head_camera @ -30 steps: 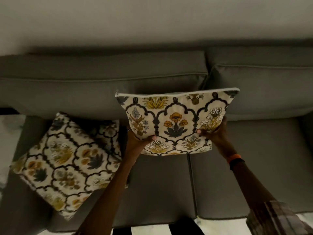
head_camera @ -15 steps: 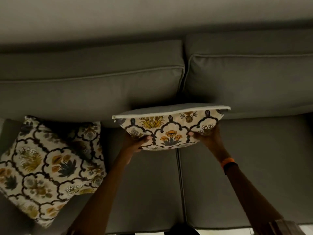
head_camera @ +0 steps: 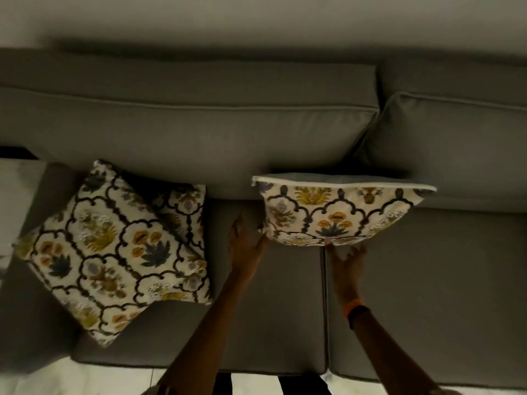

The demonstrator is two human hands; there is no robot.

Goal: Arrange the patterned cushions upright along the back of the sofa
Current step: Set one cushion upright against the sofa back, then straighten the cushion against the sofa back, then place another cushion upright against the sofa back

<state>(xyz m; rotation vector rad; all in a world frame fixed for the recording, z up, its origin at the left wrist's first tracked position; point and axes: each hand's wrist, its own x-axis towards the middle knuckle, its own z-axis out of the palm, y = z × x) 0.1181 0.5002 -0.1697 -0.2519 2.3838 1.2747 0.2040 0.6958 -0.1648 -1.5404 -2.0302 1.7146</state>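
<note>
A patterned cushion [head_camera: 339,215] stands on edge against the grey sofa back [head_camera: 199,132], just beyond the spread, empty fingers [head_camera: 245,223] of the left hand [head_camera: 246,243] and the right hand [head_camera: 349,260], whose loose fingers [head_camera: 328,241] touch its lower hem. Unsupported, it may slump forward onto the seat [head_camera: 427,280]. A second cushion [head_camera: 114,249] lies tilted, well left of the fingers; bare seat stretches to their right

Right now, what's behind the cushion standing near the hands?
Behind the upright cushion is the grey sofa back, near the gap between its two back pads. The stretch directly behind it is hidden.
</note>
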